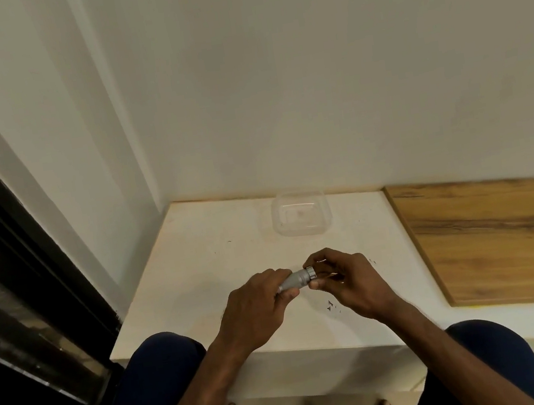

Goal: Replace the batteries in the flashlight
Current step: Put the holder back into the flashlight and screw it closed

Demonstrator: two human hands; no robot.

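The left hand (254, 303), at centre frame, is closed around the barrel of the silver flashlight (296, 280). Thumb and fingers wrap the narrow end, so most of the barrel is hidden. The flashlight is held level above the pale ledge (199, 268), clear of its surface, with the wider ringed head pointing toward the right of the frame.

The right hand (343, 281), just right of centre, pinches the ringed head between the thumb below and curled fingertips above. The remaining fingers are loosely bent. Whether that hand also holds a loose part or a battery cannot be told, because the palm side is in shadow.

Probable faults from this position:
- If the head is being unscrewed, it may come free abruptly. A battery or spring could then slide out and roll off the front edge of the ledge to the floor by the bare feet.
- A two-finger pinch on a smooth ring may slip, and the thread then stays tight.
- If the head goes back on tilted, it may cross-thread.

A clear plastic container (300, 213) stands in the upper centre, near the wall and well apart from the hands. It appears empty apart from a faint mark on its base. No spare batteries are visible.
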